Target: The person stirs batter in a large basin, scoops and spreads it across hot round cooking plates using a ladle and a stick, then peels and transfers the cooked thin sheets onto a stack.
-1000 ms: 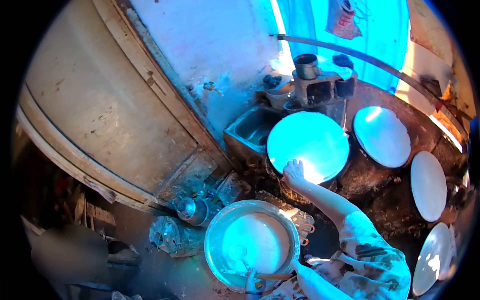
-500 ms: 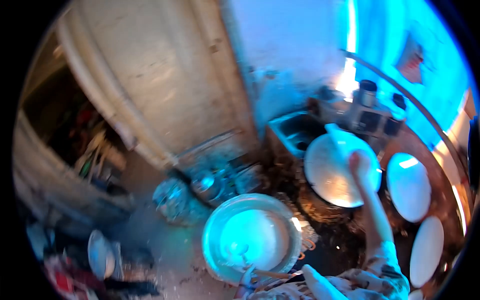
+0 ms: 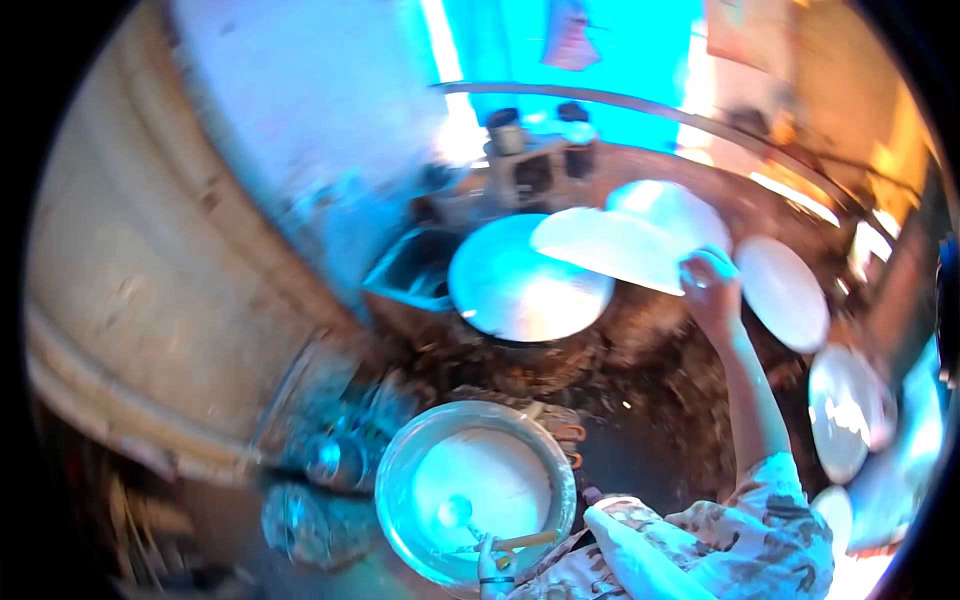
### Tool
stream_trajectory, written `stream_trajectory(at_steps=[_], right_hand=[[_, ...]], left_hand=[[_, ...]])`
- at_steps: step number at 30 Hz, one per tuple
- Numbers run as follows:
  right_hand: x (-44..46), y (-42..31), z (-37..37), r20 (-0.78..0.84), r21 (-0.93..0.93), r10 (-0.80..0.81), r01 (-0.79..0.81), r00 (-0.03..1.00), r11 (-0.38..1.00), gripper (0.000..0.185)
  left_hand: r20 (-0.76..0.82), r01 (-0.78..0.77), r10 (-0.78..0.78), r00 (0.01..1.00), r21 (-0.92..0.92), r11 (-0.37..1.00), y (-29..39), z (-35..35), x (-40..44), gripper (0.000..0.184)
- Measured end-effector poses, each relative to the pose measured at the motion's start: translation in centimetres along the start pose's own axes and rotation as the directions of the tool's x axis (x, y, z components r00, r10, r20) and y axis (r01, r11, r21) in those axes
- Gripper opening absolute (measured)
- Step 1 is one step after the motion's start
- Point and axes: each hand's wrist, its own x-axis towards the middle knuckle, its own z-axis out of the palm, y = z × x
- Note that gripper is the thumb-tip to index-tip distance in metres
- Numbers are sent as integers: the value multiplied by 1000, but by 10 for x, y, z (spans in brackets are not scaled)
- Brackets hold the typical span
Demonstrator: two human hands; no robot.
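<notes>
My right hand [image 3: 712, 285] is closed on the edge of a thin white round sheet [image 3: 605, 245], which looks like flatbread. It stretches leftward above the right side of a big round griddle [image 3: 520, 300] with a pale, shiny surface. At the bottom, my left hand [image 3: 495, 570] wraps round the wooden handle of a ladle [image 3: 525, 541], beside the rim of a wide metal basin [image 3: 392, 500]. White liquid [image 3: 490, 465] fills part of the basin, and the ladle's round bowl rests in it.
Several more white rounds lie to the right, one behind the held sheet [image 3: 665, 210] and others along the curve [image 3: 785, 293]. A dark square basin [image 3: 405, 270] stands left of the griddle. Jars [image 3: 507, 130] stand at the back. Cluttered pots [image 3: 335, 460] sit left of the metal basin.
My right hand has moved from over the griddle to its right, carrying the white sheet off the surface. The view has turned right. My left hand stays by the basin.
</notes>
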Motion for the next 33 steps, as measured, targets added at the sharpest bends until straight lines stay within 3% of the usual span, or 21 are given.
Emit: stream_trajectory(at_steps=[1,5,7,8,11,14,16,19,22,23,25,27,32,33], right_hand=[[-10,-8,-22,4,-3,17,-17,1000,1000,8],[-61,-24,-91,133,-83,76,-65,988,994,10],[-98,-22,-114,167,-174,143,-114,975,978,8],[-120,-17,-123,180,-231,187,-143,966,962,5],[-189,-19,-157,165,-316,461,-396,872,862,6],[-266,-20,-186,23,-352,588,-544,808,762,9],[-292,-34,-219,-133,-269,697,-703,704,659,8],[-326,-46,-282,-422,-95,735,-832,531,546,4],[-367,-68,-356,-721,53,631,-885,288,464,9],[-387,-76,-381,-799,176,582,-865,154,471,11],[-414,-106,-425,-810,515,551,-692,-200,506,8],[-458,-141,-465,-790,613,478,-483,-384,625,7],[-628,-225,-494,-752,568,314,-328,-580,755,5],[-656,-238,-489,-700,560,273,-270,-659,783,4]], left_hand=[[-160,-105,111,981,47,993,-2,12,-9,15],[-148,76,-41,988,239,968,32,-9,17,15],[17,357,-364,931,152,922,45,-11,32,15],[18,459,-465,885,130,879,47,-4,34,13],[-113,457,-448,887,361,813,30,21,43,14],[-191,486,-470,862,578,656,-24,47,54,14],[-217,495,-492,843,672,551,-66,55,53,15],[-273,506,-509,817,761,405,-120,55,44,15],[-346,509,-520,781,835,210,-168,46,32,16],[-368,505,-524,768,851,141,-183,40,27,16],[-418,505,-528,740,863,24,-209,27,18,16],[-459,495,-517,722,866,-78,-233,12,4,17],[-563,457,-470,680,827,-329,-275,-28,-24,18],[-573,448,-464,675,819,-359,-279,-35,-30,18]])
